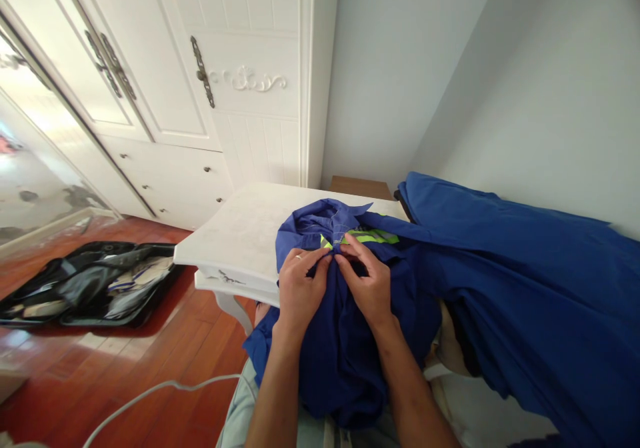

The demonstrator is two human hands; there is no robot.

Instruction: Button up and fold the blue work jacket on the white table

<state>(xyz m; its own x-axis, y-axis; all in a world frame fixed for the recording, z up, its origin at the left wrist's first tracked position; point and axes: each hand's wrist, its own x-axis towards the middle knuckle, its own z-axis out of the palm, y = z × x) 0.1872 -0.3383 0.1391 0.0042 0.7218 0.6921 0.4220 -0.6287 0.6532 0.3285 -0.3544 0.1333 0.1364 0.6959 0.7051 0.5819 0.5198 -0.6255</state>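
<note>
A blue work garment [345,348] with a yellow-green reflective stripe [373,237] lies bunched over the edge of a white table [240,231] and down onto my lap. My left hand [300,288], with a ring on one finger, pinches the blue cloth just below the stripe. My right hand [367,281] pinches the same fold right beside it, fingertips almost touching the left ones. Both hands are closed on the fabric.
More blue cloth [525,281] is spread across the right, along the grey wall. A white wardrobe [200,81] stands behind the table. An open black bag [90,288] lies on the wooden floor at left. A white cable [150,391] runs across the floor.
</note>
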